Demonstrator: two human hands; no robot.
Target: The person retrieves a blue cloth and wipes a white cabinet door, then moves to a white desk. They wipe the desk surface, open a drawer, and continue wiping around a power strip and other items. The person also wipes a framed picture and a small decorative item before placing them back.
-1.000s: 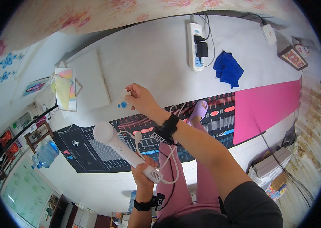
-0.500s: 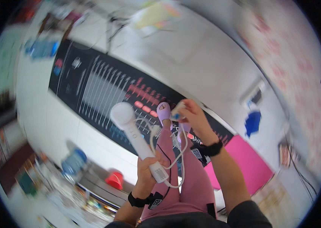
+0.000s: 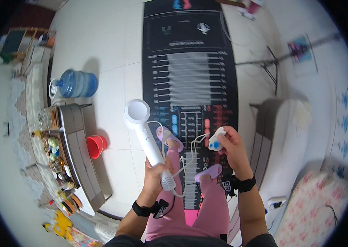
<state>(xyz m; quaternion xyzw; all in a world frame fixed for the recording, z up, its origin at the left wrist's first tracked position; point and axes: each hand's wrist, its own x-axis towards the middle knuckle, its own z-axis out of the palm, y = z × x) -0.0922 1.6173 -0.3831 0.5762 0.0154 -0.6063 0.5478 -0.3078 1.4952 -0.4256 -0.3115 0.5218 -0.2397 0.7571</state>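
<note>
A pale floor (image 3: 116, 49) carries a black mat (image 3: 188, 78); left of it, a blue jug (image 3: 79, 83) and, nearer, a red bucket (image 3: 96, 147).

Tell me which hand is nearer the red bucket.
Left. The left hand, gripping the white handheld device, is to the right of the red bucket; the right hand is farther right.

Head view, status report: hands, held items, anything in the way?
Left hand closed around white, round-headed handheld device. Right hand pinching small, flat, white-and-blue piece. Slack, thin white cord between the hands, possible snag.
</note>
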